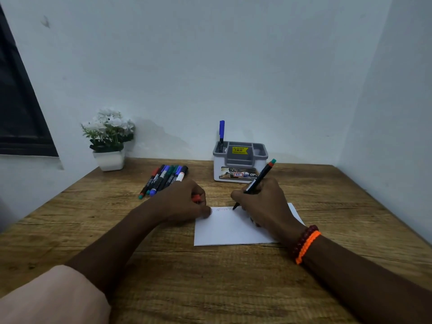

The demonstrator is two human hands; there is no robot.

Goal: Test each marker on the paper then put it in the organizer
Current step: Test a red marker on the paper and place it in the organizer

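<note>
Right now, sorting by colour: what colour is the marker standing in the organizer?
Blue marker, head view.

Wooden desk (117, 230) pushed into corner of pale bluish walls (210, 66). Dark-framed window (18, 113) at left. White potted flowers (108, 136) at desk's back edge. Dim, even light.

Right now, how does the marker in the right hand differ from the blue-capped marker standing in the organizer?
The black marker in the right hand is uncapped, tilted, tip on the white paper sheet; the blue-capped marker is capped and stands upright in the grey-and-white plastic organizer, in its left corner slot. The held one's back end is red and teal; the standing one shows blue on top. The left hand holds a red cap. Both have slim dark barrels.
</note>
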